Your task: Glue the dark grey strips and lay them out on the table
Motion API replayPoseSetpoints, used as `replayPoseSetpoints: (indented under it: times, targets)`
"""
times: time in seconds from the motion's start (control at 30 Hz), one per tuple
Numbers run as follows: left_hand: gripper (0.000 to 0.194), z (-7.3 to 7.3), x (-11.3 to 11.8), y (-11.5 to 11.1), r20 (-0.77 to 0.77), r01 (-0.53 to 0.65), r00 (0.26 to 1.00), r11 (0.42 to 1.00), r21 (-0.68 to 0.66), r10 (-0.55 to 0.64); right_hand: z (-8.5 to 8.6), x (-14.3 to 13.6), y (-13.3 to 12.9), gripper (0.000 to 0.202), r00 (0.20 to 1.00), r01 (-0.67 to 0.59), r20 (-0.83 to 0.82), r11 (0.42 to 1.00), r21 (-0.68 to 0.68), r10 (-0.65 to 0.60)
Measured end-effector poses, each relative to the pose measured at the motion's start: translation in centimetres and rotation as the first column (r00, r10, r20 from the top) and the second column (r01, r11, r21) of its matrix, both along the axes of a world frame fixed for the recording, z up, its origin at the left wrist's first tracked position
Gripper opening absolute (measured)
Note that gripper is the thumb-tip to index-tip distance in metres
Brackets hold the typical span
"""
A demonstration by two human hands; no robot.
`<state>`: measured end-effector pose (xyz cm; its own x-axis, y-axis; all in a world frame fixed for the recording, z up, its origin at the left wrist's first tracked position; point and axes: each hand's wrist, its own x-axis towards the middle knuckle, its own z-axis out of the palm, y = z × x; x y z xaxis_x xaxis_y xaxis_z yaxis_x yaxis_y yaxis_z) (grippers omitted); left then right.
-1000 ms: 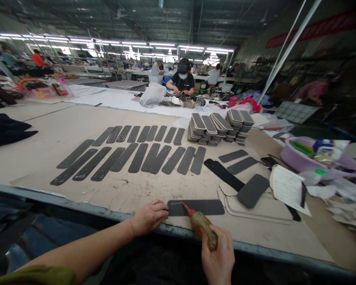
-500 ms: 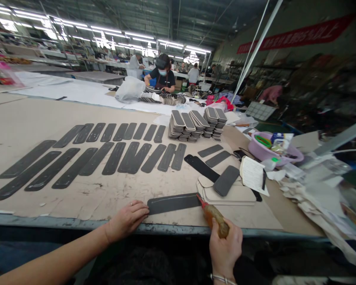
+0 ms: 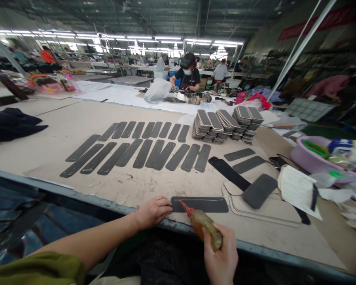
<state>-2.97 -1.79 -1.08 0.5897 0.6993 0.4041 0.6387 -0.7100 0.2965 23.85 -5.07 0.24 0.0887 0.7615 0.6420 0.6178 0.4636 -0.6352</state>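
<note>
My right hand [image 3: 221,255] grips a brownish glue bottle [image 3: 204,227] with a red nozzle; the nozzle tip touches the left part of a flat black strip [image 3: 204,204] lying near the table's front edge. My left hand [image 3: 153,211] rests on the table with its fingertips at the strip's left end, a ring on one finger. Beyond lie two rows of several black strips [image 3: 142,148] side by side. Stacks of grey-and-black pads [image 3: 225,126] stand farther back on the right.
Beige cut-outs with a dark pad on top [image 3: 259,194] lie right of the strip, beside a paper sheet [image 3: 298,190] and a purple basin [image 3: 317,158]. A person in black [image 3: 187,77] works at the far end. Dark cloth [image 3: 8,126] lies at the left.
The view swung right and then back left. The bottle's nozzle went from the strip's left end to its right end and is back near the left end. My left hand stayed at the strip's left end.
</note>
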Motion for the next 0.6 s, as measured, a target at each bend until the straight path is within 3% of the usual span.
replayPoseSetpoints:
  times: [0.2, 0.6]
  targets:
    - [0.023, 0.0, 0.0, 0.0, 0.011, -0.006, 1.0, 1.0, -0.024, 0.006, -0.1, -1.7, 0.3, 0.016, 0.997, -0.073, -0.004, 0.997, -0.027, 0.073]
    - [0.022, 0.4, 0.2, 0.0, 0.007, -0.02, 1.0, 1.0, -0.008, 0.02, -0.2, -0.5, -1.3, 0.014, 0.996, -0.079, 0.043, 0.995, -0.06, 0.081]
